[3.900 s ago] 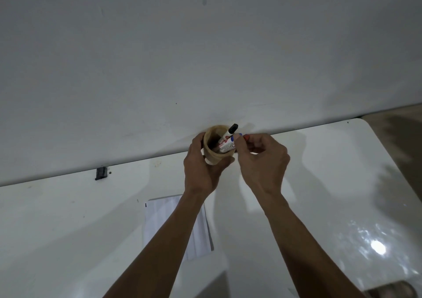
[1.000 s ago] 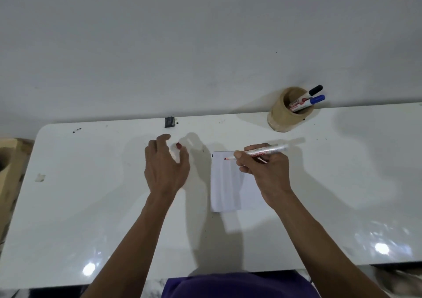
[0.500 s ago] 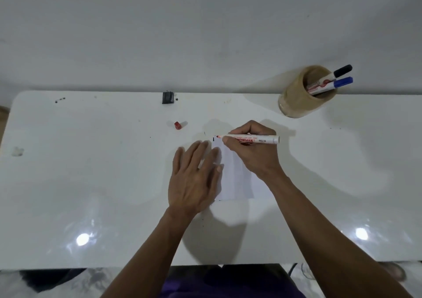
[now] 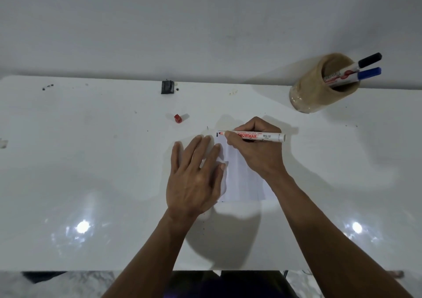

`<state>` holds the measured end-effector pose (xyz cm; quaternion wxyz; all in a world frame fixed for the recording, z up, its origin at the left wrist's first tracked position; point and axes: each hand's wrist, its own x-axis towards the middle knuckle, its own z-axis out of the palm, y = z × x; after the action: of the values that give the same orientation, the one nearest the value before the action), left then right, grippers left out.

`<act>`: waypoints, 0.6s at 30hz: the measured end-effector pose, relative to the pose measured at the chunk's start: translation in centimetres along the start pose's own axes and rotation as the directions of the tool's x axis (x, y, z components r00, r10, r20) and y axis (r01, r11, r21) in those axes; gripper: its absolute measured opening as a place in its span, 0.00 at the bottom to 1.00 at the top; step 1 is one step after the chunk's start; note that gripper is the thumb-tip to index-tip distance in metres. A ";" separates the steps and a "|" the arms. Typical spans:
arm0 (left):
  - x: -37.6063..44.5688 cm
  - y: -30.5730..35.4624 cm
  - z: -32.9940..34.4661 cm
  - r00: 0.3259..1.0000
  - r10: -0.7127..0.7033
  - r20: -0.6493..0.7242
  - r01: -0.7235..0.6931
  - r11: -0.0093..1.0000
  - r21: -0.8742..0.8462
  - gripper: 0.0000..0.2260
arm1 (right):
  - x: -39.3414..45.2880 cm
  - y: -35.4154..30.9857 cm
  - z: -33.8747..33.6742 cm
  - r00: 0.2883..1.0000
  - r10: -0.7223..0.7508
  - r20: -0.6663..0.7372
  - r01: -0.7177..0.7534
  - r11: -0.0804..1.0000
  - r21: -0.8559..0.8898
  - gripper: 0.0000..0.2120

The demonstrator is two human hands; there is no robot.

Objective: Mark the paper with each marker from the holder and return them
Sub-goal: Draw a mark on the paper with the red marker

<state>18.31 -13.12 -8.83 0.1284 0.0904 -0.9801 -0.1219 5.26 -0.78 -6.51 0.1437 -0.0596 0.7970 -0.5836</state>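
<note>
While the flat left hand pins paper to the glossy white table, the right hand grips a marker.

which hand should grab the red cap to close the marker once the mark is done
Left. The left hand lies flat on the paper, nearer the red cap; the right hand holds the marker.

Single head-worn view looked forward and steeply down, from above near edge of white table. Wide-angle, close range. Table filled frame width; wall rose behind table's far edge.
</note>
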 end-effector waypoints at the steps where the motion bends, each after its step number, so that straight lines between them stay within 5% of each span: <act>1: 0.0 0.0 0.0 1.000 -0.002 -0.003 0.002 1.000 0.001 0.19 | 0.0 0.0 0.0 1.000 -0.003 -0.001 0.003 1.000 -0.003 0.10; 18: 0.0 0.1 0.1 0.999 -0.014 -0.046 0.014 1.000 -0.008 0.18 | 0.2 0.1 0.0 1.000 -0.008 0.017 0.009 1.000 -0.028 0.11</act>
<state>18.24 -12.98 -8.86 0.1504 0.0994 -0.9757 -0.1246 5.13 -0.79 -6.63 0.1470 -0.0698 0.8036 -0.5724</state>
